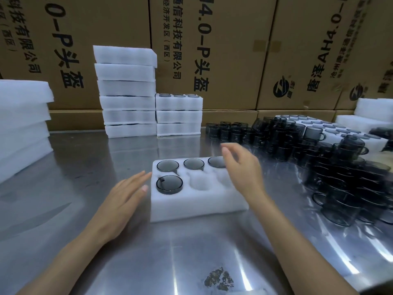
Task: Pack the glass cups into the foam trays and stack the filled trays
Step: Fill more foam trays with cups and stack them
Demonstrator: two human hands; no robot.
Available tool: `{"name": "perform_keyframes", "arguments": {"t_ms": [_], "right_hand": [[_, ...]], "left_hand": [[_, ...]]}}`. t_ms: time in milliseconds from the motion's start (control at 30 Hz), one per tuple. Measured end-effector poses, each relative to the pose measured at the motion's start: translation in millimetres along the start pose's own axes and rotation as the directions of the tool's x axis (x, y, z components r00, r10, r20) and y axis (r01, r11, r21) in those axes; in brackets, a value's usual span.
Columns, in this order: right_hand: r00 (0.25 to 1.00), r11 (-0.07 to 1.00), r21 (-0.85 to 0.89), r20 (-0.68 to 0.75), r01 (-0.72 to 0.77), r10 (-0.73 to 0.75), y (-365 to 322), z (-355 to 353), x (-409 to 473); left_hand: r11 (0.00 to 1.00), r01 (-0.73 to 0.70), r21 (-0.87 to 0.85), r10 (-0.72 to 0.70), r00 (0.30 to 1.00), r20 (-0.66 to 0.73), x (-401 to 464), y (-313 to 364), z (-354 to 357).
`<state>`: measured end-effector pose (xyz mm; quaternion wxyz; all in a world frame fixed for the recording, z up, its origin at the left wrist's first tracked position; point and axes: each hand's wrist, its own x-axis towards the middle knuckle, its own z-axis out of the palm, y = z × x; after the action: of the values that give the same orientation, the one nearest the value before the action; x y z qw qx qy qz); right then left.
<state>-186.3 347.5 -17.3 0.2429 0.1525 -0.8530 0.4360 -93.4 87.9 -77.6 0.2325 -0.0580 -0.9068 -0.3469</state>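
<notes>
A white foam tray (197, 206) lies on the metal table in front of me. Dark glass cups sit in its three far pockets, and one more cup (169, 184) sits in the near left pocket. The near middle and near right pockets hold nothing. My left hand (121, 201) lies flat with straight fingers beside the tray's left edge, its fingertips at the foam. My right hand (242, 169) hovers over the tray's right side, fingers loose, holding nothing.
A big heap of loose dark glass cups (319, 158) covers the table's right side. Two stacks of filled foam trays (178, 116) stand at the back, and empty foam trays (21, 124) are piled at the left. Cardboard boxes wall off the rear.
</notes>
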Motion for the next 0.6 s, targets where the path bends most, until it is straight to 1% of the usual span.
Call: {"name": "perform_keyframes", "arguments": {"t_ms": [33, 67, 100, 133, 167, 200, 267, 400, 533, 600], "right_hand": [[0.996, 0.988, -0.130, -0.027, -0.088, 0.085, 12.8, -6.8, 6.1], [0.983, 0.937, -0.297, -0.034, -0.181, 0.179, 26.4, -12.4, 10.1], [0.959, 0.853, -0.448, -0.040, -0.268, 0.280, 38.9, -16.9, 13.2], [0.924, 0.760, -0.552, -0.056, -0.344, 0.378, 48.8, -20.3, 15.4], [0.886, 0.682, -0.608, -0.082, -0.407, 0.456, 56.0, -22.5, 17.5], [0.851, 0.623, -0.636, -0.108, -0.456, 0.514, 61.6, -24.2, 20.0], [0.808, 0.553, -0.660, -0.145, -0.508, 0.571, 68.8, -27.0, 25.8], [0.779, 0.470, -0.709, -0.181, -0.526, 0.600, 84.9, -30.4, 32.1], [0.762, 0.426, -0.729, -0.201, -0.536, 0.616, 99.2, -37.2, 34.7], [0.766, 0.427, -0.730, -0.202, -0.534, 0.611, 100.4, -38.6, 35.4]], "left_hand": [[1.000, -0.001, 0.014, 0.000, 1.000, 0.014, 0.4, -1.7, -0.2], [1.000, -0.010, 0.024, 0.009, 1.000, 0.027, 0.6, -2.8, -0.1], [0.999, -0.027, 0.028, 0.026, 0.999, 0.036, 0.8, -3.2, -0.1], [0.999, -0.045, 0.026, 0.044, 0.998, 0.039, 0.9, -3.0, -0.1], [0.999, -0.050, 0.016, 0.050, 0.998, 0.040, 1.0, -3.4, -0.2], [0.999, -0.046, 0.002, 0.046, 0.998, 0.039, 1.3, -3.8, -0.2], [0.999, -0.041, -0.023, 0.042, 0.998, 0.042, 1.8, -5.9, 0.1], [0.998, -0.057, -0.041, 0.059, 0.997, 0.048, 2.4, -5.5, 1.1], [0.998, -0.052, -0.029, 0.054, 0.997, 0.061, 3.5, -6.6, 0.8], [0.999, -0.047, -0.025, 0.049, 0.997, 0.055, 3.9, -7.8, 0.2]]}}
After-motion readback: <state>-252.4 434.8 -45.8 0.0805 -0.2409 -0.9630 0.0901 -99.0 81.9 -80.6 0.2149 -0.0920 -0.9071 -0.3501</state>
